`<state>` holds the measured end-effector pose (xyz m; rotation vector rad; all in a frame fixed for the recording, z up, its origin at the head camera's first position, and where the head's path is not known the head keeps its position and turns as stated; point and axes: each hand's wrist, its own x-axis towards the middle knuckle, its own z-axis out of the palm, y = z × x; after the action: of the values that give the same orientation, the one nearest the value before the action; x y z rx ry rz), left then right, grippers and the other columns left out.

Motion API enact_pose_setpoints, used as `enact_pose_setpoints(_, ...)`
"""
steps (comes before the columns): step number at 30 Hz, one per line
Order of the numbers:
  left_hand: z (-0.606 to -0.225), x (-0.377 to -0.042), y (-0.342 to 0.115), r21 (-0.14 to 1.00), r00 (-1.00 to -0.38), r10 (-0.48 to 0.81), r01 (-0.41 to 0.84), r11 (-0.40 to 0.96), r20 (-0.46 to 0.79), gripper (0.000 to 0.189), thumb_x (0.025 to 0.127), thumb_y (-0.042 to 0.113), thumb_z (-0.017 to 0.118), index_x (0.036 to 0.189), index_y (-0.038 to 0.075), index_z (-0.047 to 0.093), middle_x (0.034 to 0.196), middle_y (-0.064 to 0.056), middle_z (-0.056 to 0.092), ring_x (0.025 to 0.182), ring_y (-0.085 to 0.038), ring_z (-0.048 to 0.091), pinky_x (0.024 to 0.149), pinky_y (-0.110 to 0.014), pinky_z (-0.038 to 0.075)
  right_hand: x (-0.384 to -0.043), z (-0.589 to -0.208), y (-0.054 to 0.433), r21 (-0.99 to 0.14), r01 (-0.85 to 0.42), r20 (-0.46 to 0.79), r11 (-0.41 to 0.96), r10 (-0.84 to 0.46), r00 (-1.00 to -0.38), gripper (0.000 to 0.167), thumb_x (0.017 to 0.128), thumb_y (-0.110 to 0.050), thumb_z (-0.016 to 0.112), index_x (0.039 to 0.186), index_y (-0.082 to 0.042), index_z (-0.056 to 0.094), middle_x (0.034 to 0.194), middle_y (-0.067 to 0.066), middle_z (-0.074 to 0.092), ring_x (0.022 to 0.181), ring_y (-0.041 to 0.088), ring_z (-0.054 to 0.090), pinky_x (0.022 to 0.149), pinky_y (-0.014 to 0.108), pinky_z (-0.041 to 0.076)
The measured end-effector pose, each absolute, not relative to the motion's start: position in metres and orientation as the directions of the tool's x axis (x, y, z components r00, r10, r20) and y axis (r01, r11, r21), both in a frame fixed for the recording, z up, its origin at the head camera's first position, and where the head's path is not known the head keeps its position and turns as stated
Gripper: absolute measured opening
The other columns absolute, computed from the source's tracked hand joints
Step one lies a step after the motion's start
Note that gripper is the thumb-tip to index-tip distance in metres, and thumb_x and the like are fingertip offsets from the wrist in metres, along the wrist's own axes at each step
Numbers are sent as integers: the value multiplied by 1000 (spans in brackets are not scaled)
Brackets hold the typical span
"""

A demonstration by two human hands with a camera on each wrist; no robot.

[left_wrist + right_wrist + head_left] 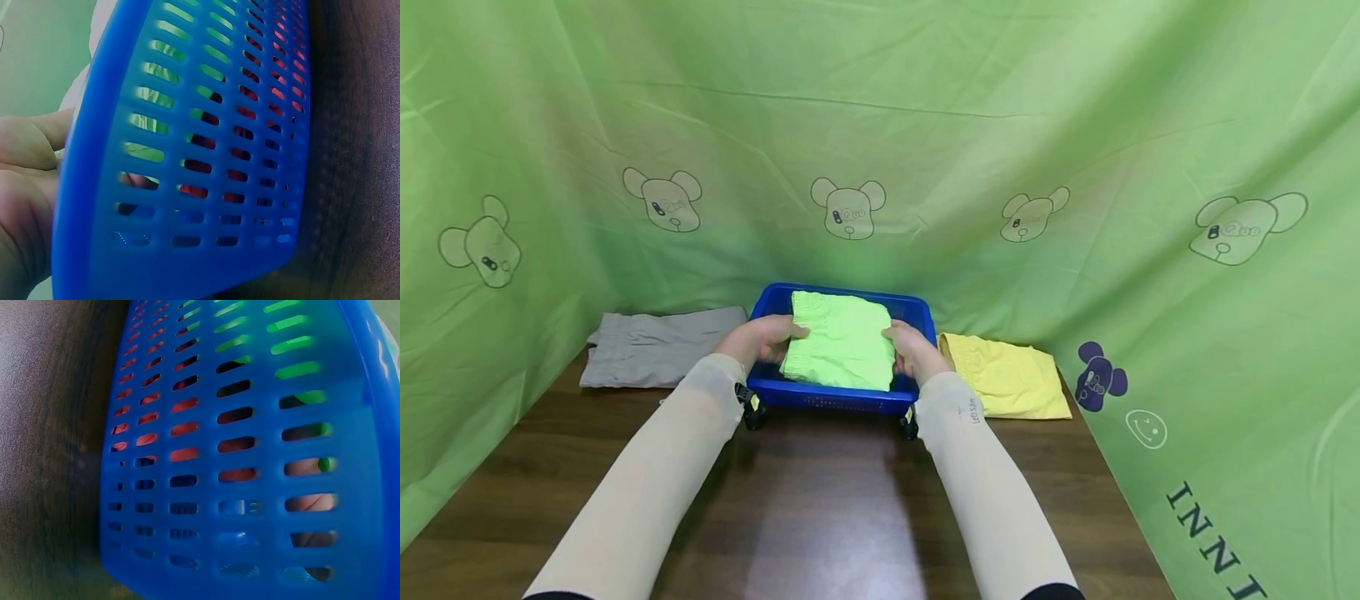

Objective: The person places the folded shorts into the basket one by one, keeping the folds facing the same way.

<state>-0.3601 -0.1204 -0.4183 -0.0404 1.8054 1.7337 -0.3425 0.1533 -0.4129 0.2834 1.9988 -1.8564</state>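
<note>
Folded neon-green pants point(842, 337) with a gathered elastic edge lie level between my two hands, at the top of a blue slotted plastic basket point(831, 398). My left hand point(766, 337) grips their left side, thumb on top and fingers underneath. On the opposite side my right hand point(913, 350) holds them the same way. The left wrist view has the left hand point(25, 169) partly behind the basket rim point(94, 125). Through the slots in the right wrist view, green cloth point(297, 370) shows above something red point(184, 428) lower in the basket.
A folded grey garment point(655, 346) lies on the brown wood-look surface point(827, 508) left of the basket. Folded yellow cloth point(1011, 375) lies to its right. Black casters point(755, 414) carry the basket. A green curtain point(850, 108) with printed bear heads encloses the back and sides.
</note>
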Motion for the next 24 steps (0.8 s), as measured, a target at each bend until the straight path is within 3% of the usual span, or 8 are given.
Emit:
enact_pose_setpoints(2, -419, -360, -120, 893, -811, 376, -426, 143, -447, 78, 111, 14, 41, 161, 11, -19, 171, -15, -6, 139, -32, 41, 104, -39, 48, -342, -413, 152, -905, 410, -423, 118, -120, -898, 53, 111, -19, 41, 162, -24, 27, 70, 0, 57, 40, 11, 30, 49, 29, 41)
enact_pose_setpoints(5, -419, -359, -119, 895, -824, 349, -409, 176, -445, 80, 110, 12, 42, 161, 10, -20, 170, -14, -15, 155, -37, 13, 122, -48, 29, -342, -412, 151, -902, 402, -422, 156, -125, -898, 56, 111, -19, 41, 163, -23, 22, 70, 0, 56, 39, 11, 28, 50, 30, 38)
enact_pose_setpoints(7, -418, -359, -117, 899, -833, 339, -395, 191, -438, 80, 110, 12, 42, 161, 9, -20, 171, -16, -11, 154, -37, 18, 122, -48, 30, -342, -412, 152, -901, 397, -420, 173, -126, -899, 58, 111, -19, 41, 164, -21, 20, 71, 0, 56, 39, 11, 28, 50, 30, 38)
enact_pose_setpoints(9, -417, -359, -116, 903, -838, 338, -382, 196, -428, 79, 110, 12, 42, 161, 10, -18, 170, -19, 1, 145, -35, 35, 115, -45, 39, -342, -412, 151, -899, 395, -420, 187, -120, -899, 60, 110, -19, 42, 165, -21, 17, 73, 1, 57, 39, 11, 28, 49, 29, 38)
enact_pose_setpoints(12, -417, -359, -116, 910, -847, 337, -364, 199, -412, 78, 110, 12, 41, 162, 10, -17, 169, -20, 8, 131, -31, 45, 106, -40, 46, -342, -412, 151, -902, 401, -421, 158, -124, -899, 60, 110, -18, 42, 165, -20, 17, 82, 3, 59, 43, 11, 40, 50, 28, 46)
enact_pose_setpoints(14, -418, -359, -116, 911, -852, 330, -356, 207, -408, 78, 110, 12, 42, 161, 9, -17, 170, -20, 1, 141, -33, 38, 112, -42, 42, -342, -413, 150, -905, 404, -420, 134, -134, -898, 59, 110, -17, 42, 164, -19, 19, 89, 6, 59, 49, 13, 50, 52, 29, 51)
enact_pose_setpoints(18, -421, -358, -119, 898, -860, 295, -341, 277, -417, 80, 109, 14, 45, 161, 6, -15, 170, -16, -16, 157, -37, -2, 125, -52, 17, -340, -416, 149, -901, 412, -430, 138, -155, -889, 56, 110, -16, 41, 163, -17, 21, 94, 8, 59, 56, 14, 56, 55, 31, 54)
enact_pose_setpoints(24, -421, -358, -120, 855, -863, 264, -299, 424, -432, 83, 107, 23, 53, 163, 4, -5, 171, -17, -9, 157, -37, -7, 126, -54, 12, -339, -418, 152, -885, 415, -447, 209, -139, -883, 63, 110, -17, 44, 165, -17, 14, 86, 2, 57, 45, 11, 35, 53, 29, 43)
